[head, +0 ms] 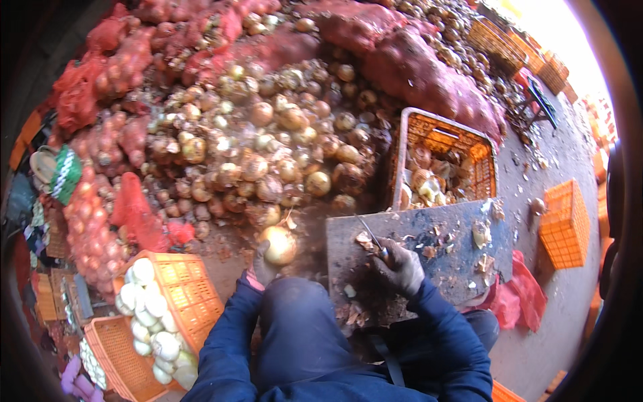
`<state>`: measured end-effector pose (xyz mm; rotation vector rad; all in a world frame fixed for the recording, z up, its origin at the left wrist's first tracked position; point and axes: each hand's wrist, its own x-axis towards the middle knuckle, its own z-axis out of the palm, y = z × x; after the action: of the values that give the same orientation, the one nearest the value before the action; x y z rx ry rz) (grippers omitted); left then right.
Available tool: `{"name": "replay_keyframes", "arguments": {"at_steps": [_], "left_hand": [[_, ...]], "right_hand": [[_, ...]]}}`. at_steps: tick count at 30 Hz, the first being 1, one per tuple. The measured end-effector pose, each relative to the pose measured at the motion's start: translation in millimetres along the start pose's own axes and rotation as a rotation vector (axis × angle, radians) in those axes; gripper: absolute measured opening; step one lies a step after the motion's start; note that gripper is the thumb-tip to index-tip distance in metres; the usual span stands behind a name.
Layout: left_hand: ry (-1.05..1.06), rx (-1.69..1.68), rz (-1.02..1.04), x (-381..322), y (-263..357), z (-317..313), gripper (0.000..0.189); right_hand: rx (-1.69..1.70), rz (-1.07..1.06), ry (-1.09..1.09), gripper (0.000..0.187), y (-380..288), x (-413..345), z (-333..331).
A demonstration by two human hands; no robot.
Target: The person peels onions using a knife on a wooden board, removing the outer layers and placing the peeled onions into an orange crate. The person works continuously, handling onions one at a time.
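Note:
My left hand, in a work glove, holds a yellow onion just above my knee, its dry top pointing up. A greyish glove covers my right hand, which is closed on the handle of a small knife over a board. Its thin blade points up and to the left, clear of the onion. The board is strewn with onion skins and scraps. Beyond my hands lies a large heap of unpeeled onions.
An orange crate with onions and skins stands behind the board. At the left, peeled onions fill an orange crate. Red mesh sacks of onions surround the heap. Another orange crate and a red mesh bag lie at the right.

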<state>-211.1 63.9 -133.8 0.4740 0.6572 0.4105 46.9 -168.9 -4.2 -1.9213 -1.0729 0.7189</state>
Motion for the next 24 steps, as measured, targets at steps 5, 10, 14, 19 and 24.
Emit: {"name": "replay_keyframes", "arguments": {"at_steps": [5,10,14,19,24], "left_hand": [[-0.21,0.075,0.221,-29.6,89.5,79.0,0.076],[-0.319,0.174,0.135,-58.1,95.0,172.3,0.078],[-0.474,0.172,-0.019,-68.0,31.6,218.7,0.083],[-0.276,0.247,0.208,-85.8,-31.2,252.5,0.047],[-0.283,-0.067,-0.134,-56.0,-48.7,215.7,0.043]], "right_hand": [[-0.208,0.144,0.228,0.026,24.2,25.0,-30.0],[0.532,0.091,0.279,0.023,-37.3,-5.4,-24.6],[0.445,-0.06,0.17,0.045,-68.0,-23.3,-18.7],[0.322,-0.001,0.177,0.048,-53.6,-46.8,-17.6],[0.554,0.153,0.218,0.025,-29.0,-43.5,-2.7]]}}
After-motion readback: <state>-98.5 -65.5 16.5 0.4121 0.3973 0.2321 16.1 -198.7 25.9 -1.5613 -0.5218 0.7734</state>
